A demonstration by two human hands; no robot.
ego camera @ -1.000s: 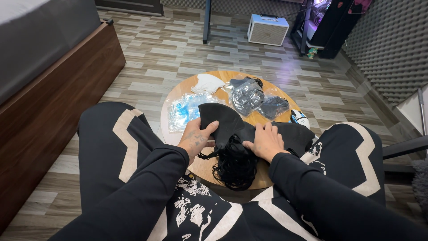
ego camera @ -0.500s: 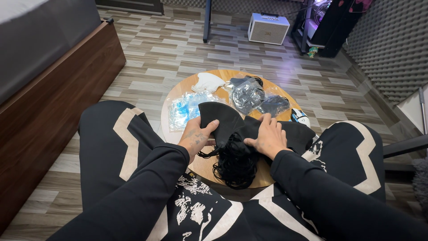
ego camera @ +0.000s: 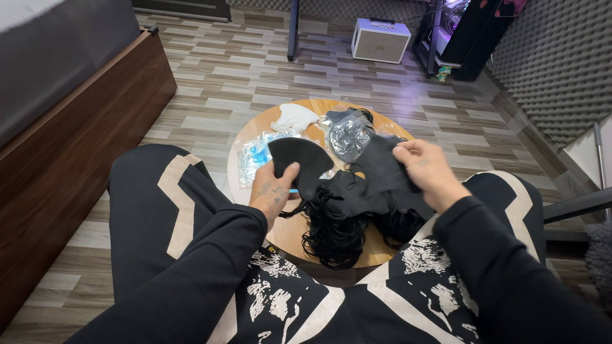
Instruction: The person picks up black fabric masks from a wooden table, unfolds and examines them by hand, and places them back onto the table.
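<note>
My left hand (ego camera: pixel 273 188) grips a folded black face mask (ego camera: pixel 301 158) by its lower edge, lifted a little over the round wooden table (ego camera: pixel 290 232). My right hand (ego camera: pixel 426 171) pinches another black mask (ego camera: pixel 381 167) at its right side, raised above a pile of black masks (ego camera: pixel 347 213) with dangling ear loops that spreads over the table's near edge.
Clear plastic wrappers (ego camera: pixel 255 154), a white mask (ego camera: pixel 294 117) and a bagged dark mask (ego camera: pixel 349 132) lie on the far half of the table. A dark wooden bed frame (ego camera: pixel 76 140) runs along the left. A white speaker box (ego camera: pixel 380 39) stands on the floor behind.
Both hands have lifted off the pile. The left has raised one black mask, and the right has moved right and up, pulling another mask away from the stack.
</note>
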